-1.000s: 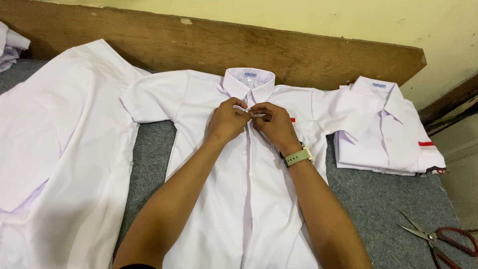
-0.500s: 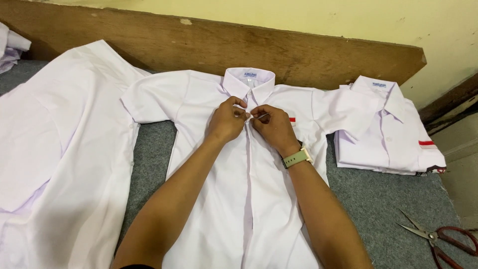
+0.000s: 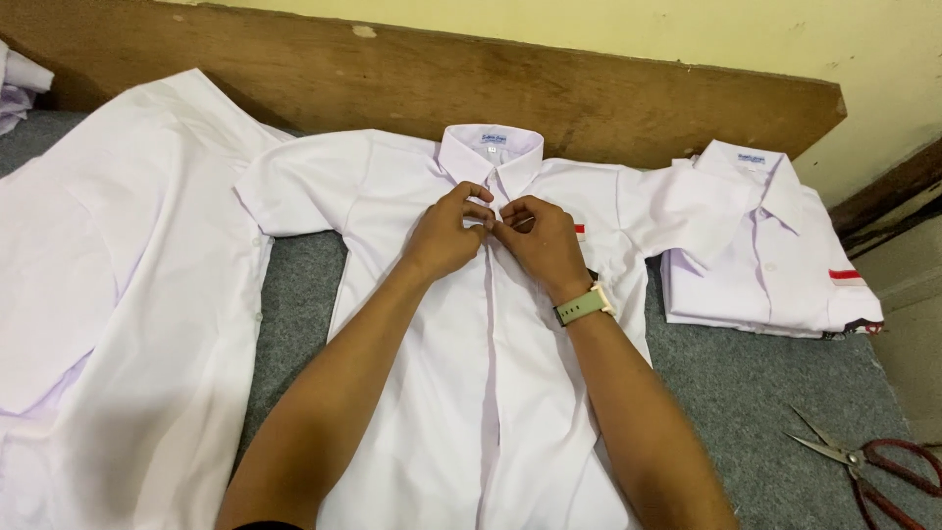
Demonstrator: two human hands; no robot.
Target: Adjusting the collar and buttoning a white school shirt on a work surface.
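Observation:
A white short-sleeved shirt (image 3: 412,393) lies flat, front up, on grey cloth, its collar toward the wooden board. My left hand (image 3: 446,234) and my right hand (image 3: 540,240) meet just below the collar, fingertips pinching the front placket near the top button. A pale green watch is on my right wrist. The button itself is hidden under my fingers.
Another white shirt (image 3: 118,294) lies spread at the left. A stack of folded white shirts (image 3: 765,265) sits at the right. Red-handled scissors (image 3: 863,461) lie at the lower right. A wooden board (image 3: 589,88) stands along the wall behind.
Both hands stay at the top of the placket; the fingers have shifted slightly upward toward the collar. The shirt has not moved.

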